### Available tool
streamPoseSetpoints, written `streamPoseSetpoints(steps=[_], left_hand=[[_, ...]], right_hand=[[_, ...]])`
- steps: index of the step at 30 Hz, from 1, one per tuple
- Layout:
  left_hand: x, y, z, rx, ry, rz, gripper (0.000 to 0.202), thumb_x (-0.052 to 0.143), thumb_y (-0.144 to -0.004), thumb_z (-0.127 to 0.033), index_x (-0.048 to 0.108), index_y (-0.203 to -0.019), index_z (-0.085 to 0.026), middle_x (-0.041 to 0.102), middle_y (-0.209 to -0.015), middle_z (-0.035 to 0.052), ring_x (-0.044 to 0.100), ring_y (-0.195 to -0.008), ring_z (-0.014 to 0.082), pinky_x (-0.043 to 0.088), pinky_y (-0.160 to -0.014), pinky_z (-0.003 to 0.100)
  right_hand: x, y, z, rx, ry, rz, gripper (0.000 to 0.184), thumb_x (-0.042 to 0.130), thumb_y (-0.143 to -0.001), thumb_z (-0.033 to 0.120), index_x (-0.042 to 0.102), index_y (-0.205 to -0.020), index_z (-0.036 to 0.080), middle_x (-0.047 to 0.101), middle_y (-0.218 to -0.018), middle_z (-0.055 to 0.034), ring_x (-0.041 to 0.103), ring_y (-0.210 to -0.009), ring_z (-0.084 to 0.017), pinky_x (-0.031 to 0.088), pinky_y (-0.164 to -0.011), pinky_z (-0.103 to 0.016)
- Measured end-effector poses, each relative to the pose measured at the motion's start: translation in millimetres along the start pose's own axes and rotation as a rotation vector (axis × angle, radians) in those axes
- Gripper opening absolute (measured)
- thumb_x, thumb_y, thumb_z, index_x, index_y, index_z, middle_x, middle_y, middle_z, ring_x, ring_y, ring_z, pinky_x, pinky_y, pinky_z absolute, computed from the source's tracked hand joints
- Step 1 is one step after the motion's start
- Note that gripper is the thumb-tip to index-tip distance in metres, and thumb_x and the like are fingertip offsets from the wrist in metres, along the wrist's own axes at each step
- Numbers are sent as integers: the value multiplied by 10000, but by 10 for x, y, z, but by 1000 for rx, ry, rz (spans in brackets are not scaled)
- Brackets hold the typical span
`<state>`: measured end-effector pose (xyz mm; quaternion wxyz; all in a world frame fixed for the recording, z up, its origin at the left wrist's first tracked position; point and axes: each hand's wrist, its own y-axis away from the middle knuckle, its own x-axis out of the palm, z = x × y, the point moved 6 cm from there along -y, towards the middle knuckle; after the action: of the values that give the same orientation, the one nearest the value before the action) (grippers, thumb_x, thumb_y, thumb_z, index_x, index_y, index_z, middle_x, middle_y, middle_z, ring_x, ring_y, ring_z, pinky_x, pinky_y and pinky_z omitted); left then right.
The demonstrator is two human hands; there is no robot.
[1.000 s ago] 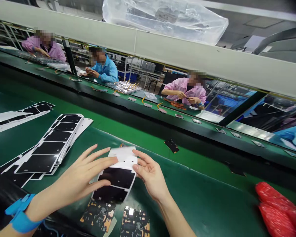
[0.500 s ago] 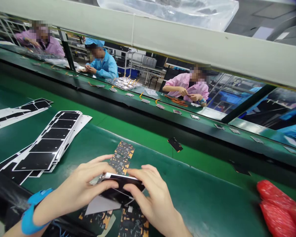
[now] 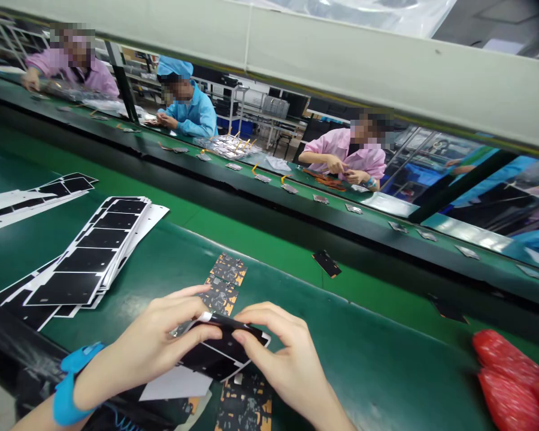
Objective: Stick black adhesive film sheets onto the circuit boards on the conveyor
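Observation:
Between my two hands a sheet of black stickers with white edging (image 3: 213, 359) is held up, bent over along its top edge. My left hand (image 3: 173, 326) pinches its upper left end between thumb and fingers; a blue wrist strap sits on that wrist. My right hand (image 3: 276, 341) grips the upper right part the same way. Whether a circuit board is inside the fold, I cannot make out. Beyond the hands lie circuit boards (image 3: 228, 269) with orange patches, and another circuit board (image 3: 245, 404) lies below the sheet. White paper (image 3: 177, 384) shows under its left side.
A stack of black sticker sheets (image 3: 87, 251) lies to the left, with more sheets (image 3: 40, 200) farther off. A red plastic bundle (image 3: 514, 374) is at right. A dark board (image 3: 327, 263) rests on the green belt (image 3: 269, 248). Co-workers sit across the line.
The sheet has tipped so more of its black face and white lines show. Both hands keep their grip and have shifted slightly right in view. The dark board on the belt sits a little farther right.

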<state>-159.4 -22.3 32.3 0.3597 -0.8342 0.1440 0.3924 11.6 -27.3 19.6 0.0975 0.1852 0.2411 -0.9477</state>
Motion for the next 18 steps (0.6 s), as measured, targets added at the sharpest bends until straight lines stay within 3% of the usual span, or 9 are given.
streamPoseSetpoints(steps=[3,8,10,13,16,18], left_hand=[[17,6,23,-39,48,7,253,515,-968,-338,595,-782,-186,669,-719,-9,701,-944,171,549,-825,202],[126,52,194,-316,327,91,235,562,-926,-414,646,-858,-206,666,-779,-31,631,-702,99,495,-639,150],[174,65,220,-357,467,122,274,526,-929,-460,665,-982,-230,686,-849,-31,626,-713,98,496,-656,148],[222,69,272,-413,598,142,439,399,-952,-553,679,-1099,-248,710,-1044,3,657,-947,161,513,-830,188],[276,82,363,-536,587,198,456,397,-951,-546,712,-1029,-226,709,-1079,17,631,-1050,202,489,-925,225],[311,100,415,-591,540,242,439,438,-933,-532,707,-889,-187,710,-926,24,639,-920,203,512,-826,227]], right_hand=[[-14,12,7,-91,46,-126,139,710,-847,149,744,-936,251,767,-908,-23,713,-833,-183,552,-758,-303],[-16,79,115,-338,198,-272,313,650,-862,52,708,-1089,259,769,-998,-64,726,-832,-195,548,-769,-347],[-8,101,144,-392,255,-280,309,619,-868,35,699,-1081,243,767,-1021,-90,731,-869,-207,547,-784,-356],[24,118,157,-449,379,-268,267,561,-898,51,694,-1039,234,767,-1043,-98,724,-963,-209,533,-839,-351],[70,140,172,-568,526,-283,257,476,-951,75,701,-1003,187,769,-1046,-99,706,-1035,-191,473,-968,-347],[100,144,176,-644,574,-277,292,426,-978,85,710,-960,151,771,-1034,-97,690,-1074,-181,409,-1046,-344]])
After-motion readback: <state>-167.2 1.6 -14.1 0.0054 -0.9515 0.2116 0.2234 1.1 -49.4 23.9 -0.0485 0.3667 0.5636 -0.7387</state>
